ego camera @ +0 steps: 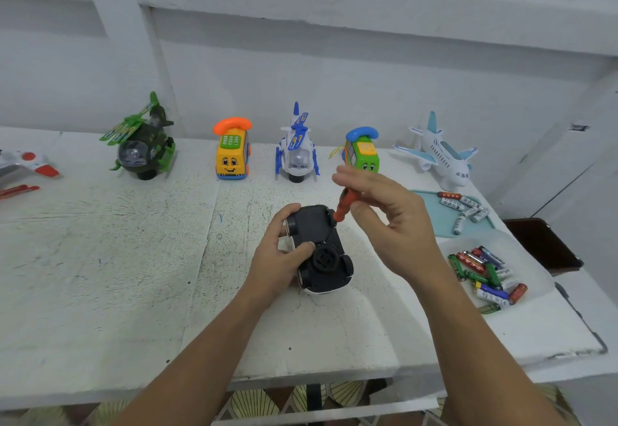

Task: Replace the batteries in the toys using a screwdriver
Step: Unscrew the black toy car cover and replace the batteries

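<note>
Seemingly unscrewing: left hand [277, 260] gripping upturned toy car [316, 223], right hand [393, 225] pinching screwdriver [346, 206] just above; next, steady turning.

bare table [117, 258] left, battery trays [431, 205] right, toys [232, 154] behind

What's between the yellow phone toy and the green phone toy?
A white and blue toy helicopter stands between the yellow phone toy and the green phone toy, as the head view shows.
</note>
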